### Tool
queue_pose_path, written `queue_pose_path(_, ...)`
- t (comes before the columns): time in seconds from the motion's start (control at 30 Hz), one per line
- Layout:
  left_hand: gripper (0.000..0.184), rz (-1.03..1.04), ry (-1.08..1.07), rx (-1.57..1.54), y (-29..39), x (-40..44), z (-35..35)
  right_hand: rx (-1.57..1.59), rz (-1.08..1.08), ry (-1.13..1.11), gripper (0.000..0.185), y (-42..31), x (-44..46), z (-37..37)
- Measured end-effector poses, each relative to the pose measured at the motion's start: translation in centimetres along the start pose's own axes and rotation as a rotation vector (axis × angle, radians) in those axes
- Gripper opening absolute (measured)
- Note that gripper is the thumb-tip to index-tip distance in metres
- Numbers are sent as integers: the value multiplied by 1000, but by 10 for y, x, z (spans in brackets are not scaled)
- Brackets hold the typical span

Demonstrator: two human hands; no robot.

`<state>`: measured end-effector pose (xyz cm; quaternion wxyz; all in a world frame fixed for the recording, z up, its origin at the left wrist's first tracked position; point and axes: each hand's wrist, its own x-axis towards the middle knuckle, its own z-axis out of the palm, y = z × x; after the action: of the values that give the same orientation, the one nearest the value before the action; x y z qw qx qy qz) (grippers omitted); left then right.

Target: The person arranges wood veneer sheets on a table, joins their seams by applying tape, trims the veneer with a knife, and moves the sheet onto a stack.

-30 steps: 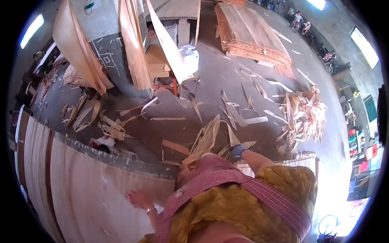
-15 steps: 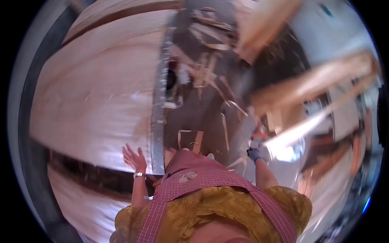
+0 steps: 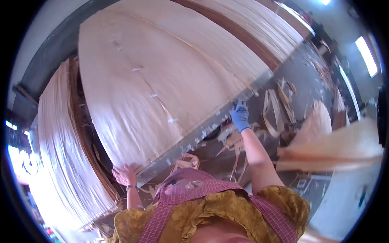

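Note:
A large pale wood veneer sheet (image 3: 133, 93) lies before me, with short white strips along a seam. My left hand (image 3: 125, 176), bare with a metal watch band at the wrist, rests at the sheet's near left corner, fingers stretched out. My right hand (image 3: 240, 114), in a blue-grey glove, is at the sheet's right edge, beside a grey metal strip (image 3: 194, 139) dotted with white scraps. Its fingers look bent together; what they hold, if anything, is hidden.
Another veneer stack (image 3: 60, 146) stands to the left across a dark gap, and a further one (image 3: 251, 20) lies beyond. Torn veneer strips (image 3: 272, 113) litter the floor at right. Loose veneer sheets (image 3: 332, 150) jut out at the right.
The view has swung round toward the veneer sheet. My right hand has come from the right side to the sheet's edge. My left hand has lowered onto the sheet's corner.

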<state>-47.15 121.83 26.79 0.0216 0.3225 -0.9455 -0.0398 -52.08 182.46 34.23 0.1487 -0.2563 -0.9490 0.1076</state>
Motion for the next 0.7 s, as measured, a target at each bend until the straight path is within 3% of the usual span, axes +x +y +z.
queue_pose_path(0.03,79,-275,-132,47,19,-11,-10,-50,-59,45,42,10,32,-1)
queue_pose_path(0.1,72,-446,-189,-66,35,-24,-20,-261,19,-37,47,31,88,2)
queue_pose_path(0.17,62,-326,-114,-39,17,-14,-3,-435,-90,33,48,68,122,22)
queue_pose_path(0.2,58,-266,-78,-27,16,-14,6,-445,-144,-36,56,85,137,27)
queue_pose_path(0.23,40,-195,-56,-170,25,-20,-8,-460,-199,-101,65,102,151,32)
queue_pose_path(0.3,30,-170,4,-143,54,-18,-17,-495,-310,-267,56,127,177,45)
queue_pose_path(0.33,23,-212,48,-191,90,-24,-33,-410,-418,-330,48,133,185,37)
queue_pose_path(0.37,22,-92,147,-249,124,-27,-41,-325,-525,-399,40,133,185,26)
queue_pose_path(0.43,22,91,309,-307,202,-35,-51,-64,-610,-274,28,143,183,30)
queue_pose_path(0.47,28,80,111,-324,263,-47,-89,22,-600,-270,28,149,183,42)
queue_pose_path(0.5,33,218,372,-318,294,-41,-54,111,-583,-274,28,156,179,52)
queue_pose_path(0.53,36,296,270,-383,343,-49,-73,236,-597,-313,29,165,174,58)
queue_pose_path(0.6,38,248,81,-486,445,-61,-80,393,-558,-436,31,154,176,55)
queue_pose_path(0.63,30,324,113,-565,487,-61,-64,414,-503,-519,33,146,175,44)
queue_pose_path(0.7,23,390,-189,-428,578,-80,-100,358,-512,-612,34,135,182,53)
